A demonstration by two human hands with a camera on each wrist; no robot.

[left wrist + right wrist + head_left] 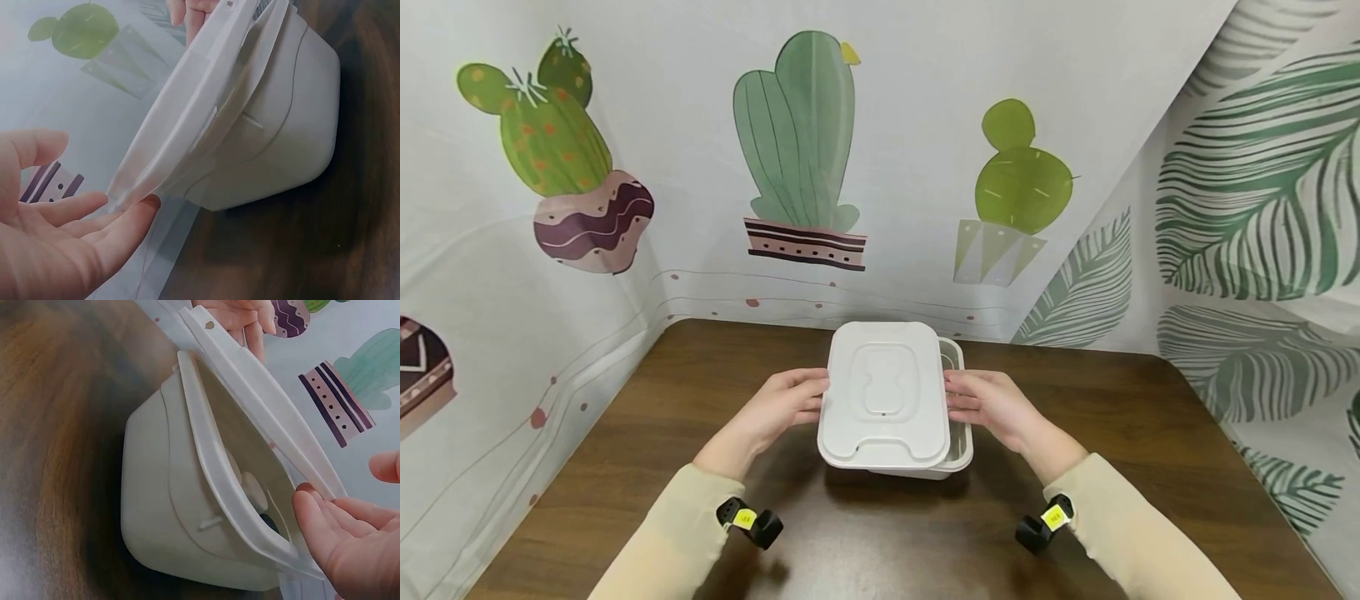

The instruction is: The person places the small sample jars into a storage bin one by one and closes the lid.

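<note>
A white lid (883,383) lies askew over a cream plastic box (961,454), shifted left so that part of the box's inside shows on the right. My left hand (771,408) touches the lid's left edge with extended fingers, its thumb (47,147) apart from the lid. On the opposite side, the extended fingers of my right hand (1000,408) touch the lid's right edge, and that thumb also stands clear. Through the gap, the right wrist view shows a pale rounded item (253,490) and something dark inside the box; their kinds are unclear.
The box stands on a dark brown wooden table (1105,400), near its back edge. Behind the table hangs a white cloth (917,167) printed with cacti and leaves. Each wrist bears a black strap with a camera (766,528).
</note>
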